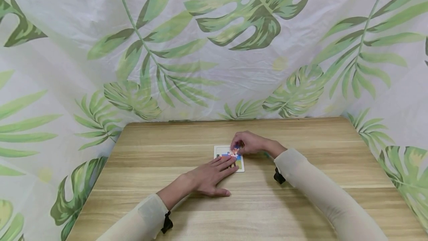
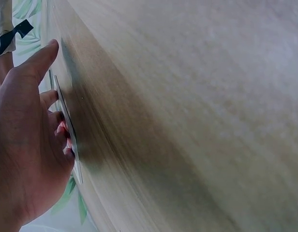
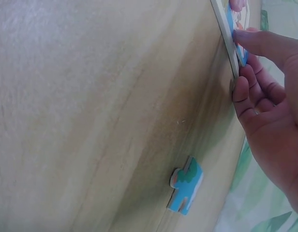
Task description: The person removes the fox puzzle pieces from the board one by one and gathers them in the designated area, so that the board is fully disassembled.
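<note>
A small picture puzzle in a white-rimmed tray (image 1: 243, 165) lies on the table under both hands. My left hand (image 1: 212, 176) rests palm down with straight, spread fingers across the puzzle's lower left, its thumb pointing out over the wood. In the left wrist view the fingertips of the left hand (image 2: 35, 125) lie over the tray's edge (image 2: 67, 118). At the upper right of the tray, my right hand (image 1: 249, 143) pinches a colourful puzzle piece (image 3: 243, 55) between thumb and fingers, tilted against the picture. The fingers partly hide that piece.
A loose blue and green puzzle piece (image 3: 187, 186) lies on the wooden table (image 1: 160, 140), beneath the right wrist. Behind the table hangs a leaf-print cloth (image 1: 234, 84). Each wrist wears a black camera strap (image 1: 279, 176).
</note>
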A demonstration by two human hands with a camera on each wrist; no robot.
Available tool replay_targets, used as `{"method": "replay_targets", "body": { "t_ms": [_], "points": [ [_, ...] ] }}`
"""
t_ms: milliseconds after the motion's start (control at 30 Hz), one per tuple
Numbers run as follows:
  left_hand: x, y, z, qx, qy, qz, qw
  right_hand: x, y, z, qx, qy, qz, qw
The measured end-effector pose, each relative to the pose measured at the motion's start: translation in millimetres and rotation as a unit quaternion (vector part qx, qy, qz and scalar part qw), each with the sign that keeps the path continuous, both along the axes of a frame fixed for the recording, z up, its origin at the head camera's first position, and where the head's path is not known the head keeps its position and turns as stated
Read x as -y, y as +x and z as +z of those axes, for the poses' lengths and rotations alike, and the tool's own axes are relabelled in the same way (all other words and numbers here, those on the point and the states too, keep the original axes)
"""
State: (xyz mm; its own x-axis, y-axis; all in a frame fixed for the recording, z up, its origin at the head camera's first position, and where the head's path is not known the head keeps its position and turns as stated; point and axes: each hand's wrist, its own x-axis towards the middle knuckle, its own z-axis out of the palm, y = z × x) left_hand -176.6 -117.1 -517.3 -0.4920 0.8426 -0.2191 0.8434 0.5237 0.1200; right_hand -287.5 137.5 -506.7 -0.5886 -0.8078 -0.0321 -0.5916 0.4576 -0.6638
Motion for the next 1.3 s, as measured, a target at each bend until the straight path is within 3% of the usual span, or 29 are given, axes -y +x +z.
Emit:
{"method": "replay_targets", "body": {
  "t_ms": [433, 733, 1300],
  "points": [
    [0.2, 0.3, 1.2, -0.004, 0.002, -0.004, 1.0000, -1.5, -0.5, -1.6, 0.027, -0.008, -0.041, 0.999],
    [0.4, -0.2, 0.3, -0.003, 0.005, -0.003, 1.0000, -2.5, -1.7, -2.1, 0.014, -0.022, -0.033, 0.999],
    [0.4, 0.4, -4.2, -0.021, -0.001, -0.005, 0.9998, -3.1, 0.9, -3.7, 0.060, -0.051, -0.033, 0.996]
  ]
}}
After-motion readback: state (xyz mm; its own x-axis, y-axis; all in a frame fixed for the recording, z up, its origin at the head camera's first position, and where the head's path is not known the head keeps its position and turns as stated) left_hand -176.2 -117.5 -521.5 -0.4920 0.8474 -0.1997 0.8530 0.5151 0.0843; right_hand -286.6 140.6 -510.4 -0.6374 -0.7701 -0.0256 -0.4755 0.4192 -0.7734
